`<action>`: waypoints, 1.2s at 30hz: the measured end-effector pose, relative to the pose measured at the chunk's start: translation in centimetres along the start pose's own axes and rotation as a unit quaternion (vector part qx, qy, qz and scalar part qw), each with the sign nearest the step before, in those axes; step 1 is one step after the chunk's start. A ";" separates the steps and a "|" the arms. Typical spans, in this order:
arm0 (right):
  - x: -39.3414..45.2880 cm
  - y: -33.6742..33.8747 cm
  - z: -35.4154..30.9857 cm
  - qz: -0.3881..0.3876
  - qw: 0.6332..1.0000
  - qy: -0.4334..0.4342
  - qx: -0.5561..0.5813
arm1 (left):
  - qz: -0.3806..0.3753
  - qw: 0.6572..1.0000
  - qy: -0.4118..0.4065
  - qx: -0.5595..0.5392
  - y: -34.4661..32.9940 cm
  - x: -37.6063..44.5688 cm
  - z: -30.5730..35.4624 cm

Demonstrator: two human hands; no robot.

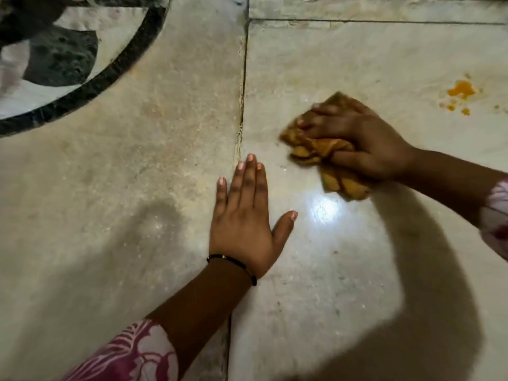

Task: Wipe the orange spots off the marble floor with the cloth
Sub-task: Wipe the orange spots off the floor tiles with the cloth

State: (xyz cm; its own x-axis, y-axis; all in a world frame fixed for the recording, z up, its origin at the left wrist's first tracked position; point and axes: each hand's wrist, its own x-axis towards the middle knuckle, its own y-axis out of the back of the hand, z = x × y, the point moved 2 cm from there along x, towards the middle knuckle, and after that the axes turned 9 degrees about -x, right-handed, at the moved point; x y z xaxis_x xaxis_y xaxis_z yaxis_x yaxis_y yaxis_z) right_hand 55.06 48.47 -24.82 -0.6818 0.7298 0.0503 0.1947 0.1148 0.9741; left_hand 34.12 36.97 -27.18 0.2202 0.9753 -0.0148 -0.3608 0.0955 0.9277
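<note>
right hand: grips bunched cloth against marble floor, frame centre
left hand: flat, fingers straight, on floor
left to do: orange spots, upper right, unwiped

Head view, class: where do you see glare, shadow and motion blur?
Head view: glare on the floor below the cloth; arm shadows fall lower right and beside the left hand; the right hand and cloth are motion-blurred; the orange spots stay fairly sharp.
</note>
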 end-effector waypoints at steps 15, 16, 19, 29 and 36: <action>1.0 -1.3 -4.4 0.010 0.999 -0.021 -0.040 | 0.002 1.000 0.001 0.010 0.1 -0.1 0.2; -0.8 -1.1 -3.4 0.018 0.999 -0.022 -0.021 | 0.003 1.000 0.001 0.010 0.0 -0.1 0.1; -3.2 0.3 2.2 0.030 0.996 -0.086 0.011 | 0.003 1.000 0.001 0.009 -0.2 -0.1 0.1; 6.0 -1.7 -3.1 0.021 0.987 -0.108 -0.121 | -0.001 1.000 0.004 0.020 -0.1 -0.1 0.3; -3.9 0.6 0.6 0.034 0.991 -0.031 -0.124 | 0.005 1.000 0.006 0.015 -0.4 -0.1 0.1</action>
State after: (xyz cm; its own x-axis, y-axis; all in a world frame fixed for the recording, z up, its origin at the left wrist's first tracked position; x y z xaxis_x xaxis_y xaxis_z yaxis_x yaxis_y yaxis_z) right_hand 58.29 46.09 -24.56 -0.6264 0.7716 0.1106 0.0539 -0.0987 0.9937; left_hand 34.31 36.86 -27.53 0.2062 0.9785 -0.0099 -0.3364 0.0804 0.9383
